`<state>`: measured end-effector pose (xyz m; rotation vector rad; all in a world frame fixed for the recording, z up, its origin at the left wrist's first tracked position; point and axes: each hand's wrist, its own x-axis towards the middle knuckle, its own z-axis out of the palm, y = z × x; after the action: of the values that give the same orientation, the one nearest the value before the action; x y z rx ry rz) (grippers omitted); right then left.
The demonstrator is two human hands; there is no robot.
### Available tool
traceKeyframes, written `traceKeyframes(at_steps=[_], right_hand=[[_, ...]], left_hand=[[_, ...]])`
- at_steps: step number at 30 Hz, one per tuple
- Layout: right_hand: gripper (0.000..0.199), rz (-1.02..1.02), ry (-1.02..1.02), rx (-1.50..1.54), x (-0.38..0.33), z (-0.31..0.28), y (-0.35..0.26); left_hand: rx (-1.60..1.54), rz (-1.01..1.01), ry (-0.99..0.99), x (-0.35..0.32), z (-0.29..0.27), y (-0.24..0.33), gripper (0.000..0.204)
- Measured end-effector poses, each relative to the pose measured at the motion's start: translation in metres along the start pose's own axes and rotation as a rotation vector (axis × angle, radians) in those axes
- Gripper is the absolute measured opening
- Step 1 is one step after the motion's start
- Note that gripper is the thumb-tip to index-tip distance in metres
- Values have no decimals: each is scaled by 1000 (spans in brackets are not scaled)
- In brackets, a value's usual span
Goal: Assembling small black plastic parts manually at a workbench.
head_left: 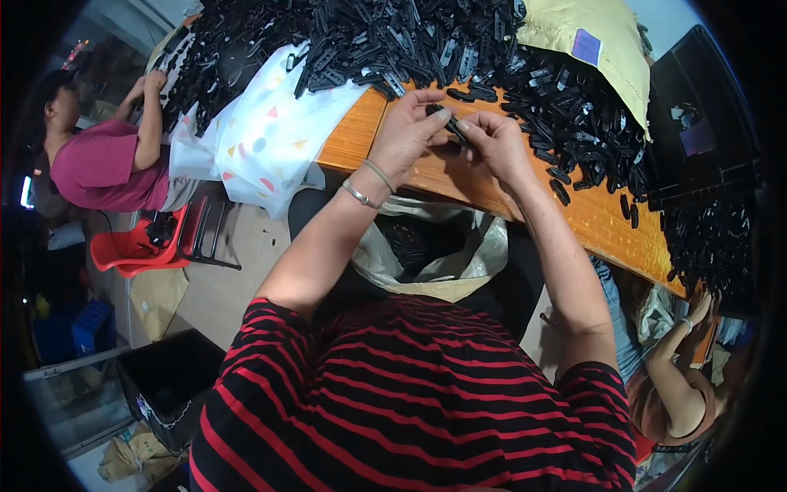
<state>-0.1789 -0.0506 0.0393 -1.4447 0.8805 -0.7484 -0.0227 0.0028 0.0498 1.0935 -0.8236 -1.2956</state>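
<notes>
Got a slim black plastic piece (453, 125) pinched in the left hand (403, 135) and right hand (495, 148) at once, over the wooden counter (348, 141). Can spot a massive heap of black pieces (393, 41) on the far side, spread to the right too. Also seeing a white plastic bag (270, 139) with coloured shapes to the left, a yellow sack (557, 29) far right, and an open white sack (493, 250) on the near side.

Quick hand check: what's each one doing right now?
Left hand: closed, holding a small black part.
Right hand: closed, pinching the same part.
</notes>
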Motion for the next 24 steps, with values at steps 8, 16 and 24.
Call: traceKeyframes(at_steps=[8,16,24], right_hand=[[15,95,-73,-242,17,-13,18],[16,49,-5,-346,19,-10,41],[19,-120,37,-535,21,-7,47]], left_hand=[[408,-15,-57,17,-28,-24,15],[673,108,20,25,-25,-42,13],[768,132,61,26,-27,-50,14]])
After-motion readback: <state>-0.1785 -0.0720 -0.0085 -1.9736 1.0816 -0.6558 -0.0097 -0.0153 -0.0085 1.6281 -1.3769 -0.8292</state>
